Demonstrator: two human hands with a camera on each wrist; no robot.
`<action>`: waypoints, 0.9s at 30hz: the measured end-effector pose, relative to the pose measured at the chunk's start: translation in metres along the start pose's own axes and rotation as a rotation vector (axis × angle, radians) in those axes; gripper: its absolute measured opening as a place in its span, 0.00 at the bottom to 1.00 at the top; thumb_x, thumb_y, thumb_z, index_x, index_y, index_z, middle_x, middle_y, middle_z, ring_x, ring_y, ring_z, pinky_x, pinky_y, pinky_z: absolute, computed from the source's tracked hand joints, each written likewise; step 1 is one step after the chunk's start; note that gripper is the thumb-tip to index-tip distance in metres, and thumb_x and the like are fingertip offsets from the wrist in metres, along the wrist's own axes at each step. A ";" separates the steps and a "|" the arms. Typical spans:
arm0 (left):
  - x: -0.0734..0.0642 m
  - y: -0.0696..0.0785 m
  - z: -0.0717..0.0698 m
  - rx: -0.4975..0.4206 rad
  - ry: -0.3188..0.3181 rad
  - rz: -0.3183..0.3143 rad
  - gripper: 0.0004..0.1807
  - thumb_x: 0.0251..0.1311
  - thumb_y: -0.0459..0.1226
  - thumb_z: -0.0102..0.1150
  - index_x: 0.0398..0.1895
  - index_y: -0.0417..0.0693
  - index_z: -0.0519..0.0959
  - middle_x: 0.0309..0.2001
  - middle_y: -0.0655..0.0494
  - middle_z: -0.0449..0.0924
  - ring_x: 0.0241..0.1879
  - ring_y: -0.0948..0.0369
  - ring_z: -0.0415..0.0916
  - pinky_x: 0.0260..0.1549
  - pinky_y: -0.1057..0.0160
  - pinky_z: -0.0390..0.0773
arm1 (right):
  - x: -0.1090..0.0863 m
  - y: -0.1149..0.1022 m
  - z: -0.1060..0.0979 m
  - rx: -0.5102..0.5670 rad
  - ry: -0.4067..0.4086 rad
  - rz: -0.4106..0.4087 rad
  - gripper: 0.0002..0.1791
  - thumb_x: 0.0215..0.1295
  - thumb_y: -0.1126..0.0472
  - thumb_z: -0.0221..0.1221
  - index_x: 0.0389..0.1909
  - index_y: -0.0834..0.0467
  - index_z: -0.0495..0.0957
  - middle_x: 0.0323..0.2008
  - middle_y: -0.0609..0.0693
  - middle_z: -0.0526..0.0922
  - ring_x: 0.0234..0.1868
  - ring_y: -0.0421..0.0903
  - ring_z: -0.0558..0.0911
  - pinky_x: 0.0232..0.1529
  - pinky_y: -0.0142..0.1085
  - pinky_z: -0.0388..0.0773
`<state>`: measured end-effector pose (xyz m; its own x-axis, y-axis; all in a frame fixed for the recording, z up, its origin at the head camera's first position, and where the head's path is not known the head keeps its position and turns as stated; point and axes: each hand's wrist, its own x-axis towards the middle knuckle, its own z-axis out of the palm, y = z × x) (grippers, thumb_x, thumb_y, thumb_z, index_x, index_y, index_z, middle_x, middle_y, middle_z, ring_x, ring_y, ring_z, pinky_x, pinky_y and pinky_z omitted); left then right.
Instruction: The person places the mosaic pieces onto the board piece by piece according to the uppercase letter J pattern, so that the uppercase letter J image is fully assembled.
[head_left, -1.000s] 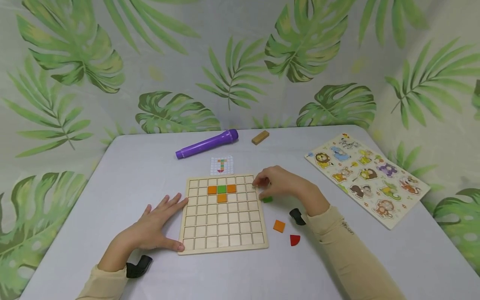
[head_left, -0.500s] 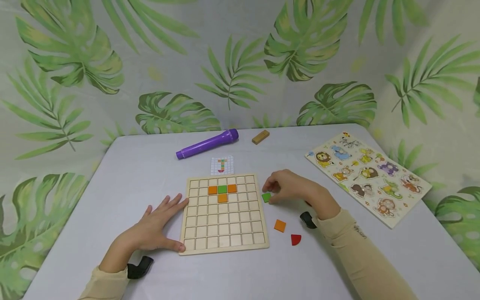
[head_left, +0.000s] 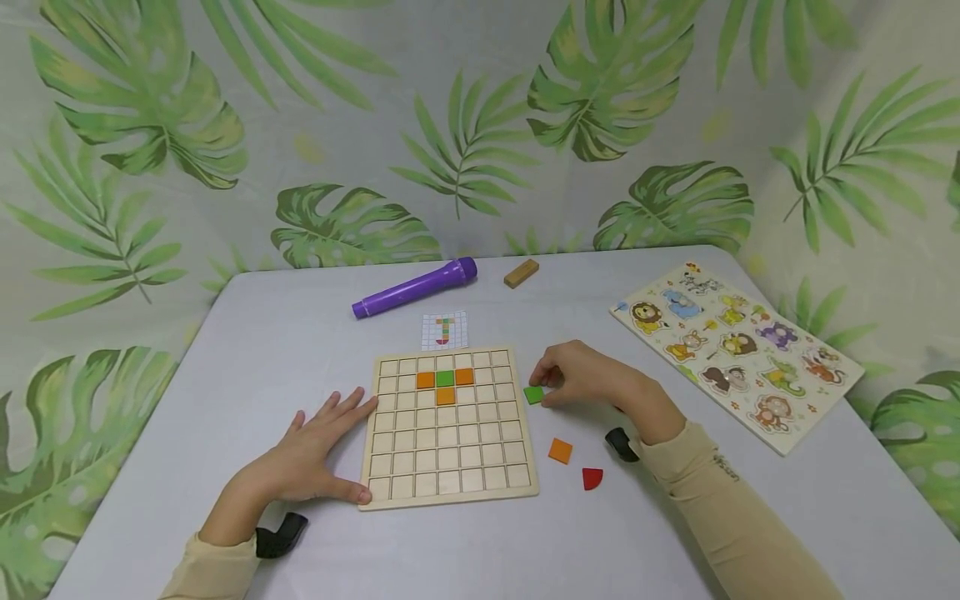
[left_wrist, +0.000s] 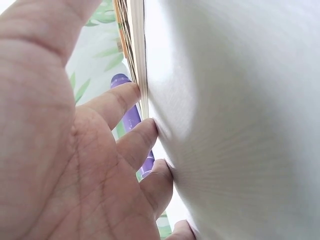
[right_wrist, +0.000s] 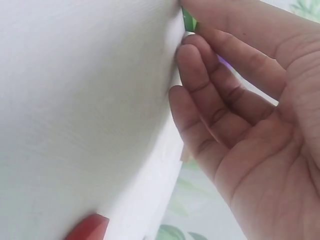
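Note:
A wooden grid board point(head_left: 405, 462) lies flat on the table. Set in its cells are a green square tile point(head_left: 445, 378) and three orange tiles, one of them point(head_left: 445, 396) just below the green. My left hand point(head_left: 311, 450) spreads its straight fingers against the board's left edge, thumb at the near left corner. Beyond the right edge, my right hand point(head_left: 585, 379) pinches a loose green tile point(head_left: 533, 395) between thumb and index finger, low at the table. In the right wrist view, only a sliver of this green tile point(right_wrist: 188, 20) shows between the fingers.
An orange tile point(head_left: 560, 451) and a red quarter-circle piece point(head_left: 592, 478) lie right of the board. Behind it are a small pattern card point(head_left: 431, 333), a purple microphone point(head_left: 412, 289) and a wooden block point(head_left: 521, 273). An animal puzzle board point(head_left: 705, 333) lies far right.
My right hand has moved right, off the board's right edge, and now pinches the loose green tile that it partly covered before. The left hand stays in place.

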<state>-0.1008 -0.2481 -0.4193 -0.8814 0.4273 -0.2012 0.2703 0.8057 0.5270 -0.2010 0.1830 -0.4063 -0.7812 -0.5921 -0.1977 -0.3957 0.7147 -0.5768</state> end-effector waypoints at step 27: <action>0.000 0.000 0.000 -0.004 -0.009 -0.001 0.72 0.38 0.64 0.84 0.88 0.59 0.55 0.89 0.45 0.46 0.86 0.31 0.36 0.73 0.15 0.33 | 0.005 -0.014 0.000 -0.020 0.038 -0.065 0.12 0.63 0.63 0.74 0.47 0.60 0.89 0.44 0.48 0.90 0.46 0.43 0.84 0.54 0.39 0.86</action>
<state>-0.1012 -0.2482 -0.4191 -0.8783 0.4301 -0.2087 0.2680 0.8046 0.5299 -0.1990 0.1699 -0.3992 -0.7714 -0.6230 -0.1296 -0.4553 0.6826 -0.5716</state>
